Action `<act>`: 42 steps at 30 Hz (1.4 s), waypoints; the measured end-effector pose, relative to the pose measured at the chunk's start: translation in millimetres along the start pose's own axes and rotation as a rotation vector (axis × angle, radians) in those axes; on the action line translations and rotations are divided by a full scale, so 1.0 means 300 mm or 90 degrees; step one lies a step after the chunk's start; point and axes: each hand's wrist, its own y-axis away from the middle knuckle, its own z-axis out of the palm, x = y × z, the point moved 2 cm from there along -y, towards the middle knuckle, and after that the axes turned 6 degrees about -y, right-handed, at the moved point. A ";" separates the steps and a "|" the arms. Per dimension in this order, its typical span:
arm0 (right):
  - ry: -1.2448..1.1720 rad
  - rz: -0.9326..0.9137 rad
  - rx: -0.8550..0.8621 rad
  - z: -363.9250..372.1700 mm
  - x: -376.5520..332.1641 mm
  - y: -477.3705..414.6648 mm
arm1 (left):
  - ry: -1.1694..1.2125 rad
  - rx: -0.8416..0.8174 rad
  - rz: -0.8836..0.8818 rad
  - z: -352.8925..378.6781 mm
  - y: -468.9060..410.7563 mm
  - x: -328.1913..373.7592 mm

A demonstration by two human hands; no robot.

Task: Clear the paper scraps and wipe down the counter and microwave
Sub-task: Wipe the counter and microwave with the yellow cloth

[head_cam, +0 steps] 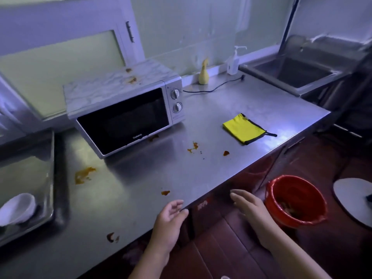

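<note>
Left hand [169, 220] sits at the front edge of the counter [221, 109]. Its fingers are loosely curled and slightly apart, holding nothing. Right hand [249, 210] is off the edge, over the floor and just beside the red bucket [278, 215], with fingers relaxed, nearly straight and empty.

Head view only:
- No paper scraps show on the counter. There is brownish stuff inside the bucket, but I cannot tell what it is.
- The scrap step looks done, judging from this, and the wiping has not started.
- Yellow cloth [244, 128] lies folded and flat toward the right side of the counter, well apart from both hands.
- Orange-brown stains are scattered on the steel: a big one [84, 174] front left, a small blot [165, 192] near the left hand, splatter [193, 147] in front of the microwave [124, 109], and a spot [226, 153] near the cloth.
- More stains [131, 79] sit on the microwave top.
- Power cord [213, 87] lies loose on the counter behind, to the right of the microwave.
- Tray [52, 178] at far left holds a white bowl [17, 208].

Risks:
- Reaching for the cloth takes a forearm across the near blot, which would smear it.
- A cloth that looks dry may spread the sauce rather than lift it.
- Wiping toward the front edge would push residue onto the floor, since only part of that edge has the bucket below it.
- Hard strokes on the microwave top could shove the microwave or snag the cord.
- Stains at the microwave base are easy to miss.
</note>
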 end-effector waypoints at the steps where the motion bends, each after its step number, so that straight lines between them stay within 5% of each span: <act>1: -0.004 -0.003 0.003 -0.046 -0.007 -0.011 | -0.016 -0.010 0.006 0.037 -0.013 0.023; 11: -0.046 -0.055 0.083 -0.472 -0.107 -0.245 | -0.289 -0.069 0.040 0.423 -0.374 0.244; 20: -0.015 -0.058 0.209 -0.775 -0.201 -0.596 | -0.703 -0.055 0.149 0.992 -1.104 0.578; 26: 0.025 -0.021 0.202 -0.913 -0.330 -0.885 | -0.742 -0.084 -0.047 1.101 -1.514 0.666; 31: 0.038 0.037 0.217 -1.018 -0.353 -1.035 | -0.724 -0.005 0.022 1.127 -1.569 0.608; 35: 0.059 0.053 0.211 -1.005 -0.385 -1.108 | -0.685 -0.130 -0.022 1.133 -1.589 0.700; 42: -0.061 0.128 -0.014 -0.841 -0.468 -1.214 | -0.532 -0.075 0.091 1.167 -1.270 0.948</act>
